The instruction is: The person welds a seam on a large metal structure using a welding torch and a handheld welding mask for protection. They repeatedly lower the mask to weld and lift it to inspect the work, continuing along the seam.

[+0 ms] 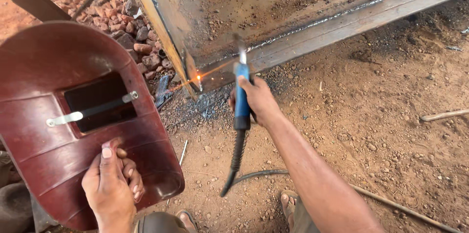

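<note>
My left hand grips the handle of a dark red welding face shield, held low at the left with its dark window facing me. My right hand is closed around a blue-handled electrode holder, with a black cable hanging from it. The thin electrode points toward the corner of a rusty steel frame lying on the ground. A small orange glow shows at that corner joint.
Red dirt ground with pebbles spreads to the right. A pile of broken red stones lies behind the frame's left edge. My sandalled feet are at the bottom. A thin rod lies at the right.
</note>
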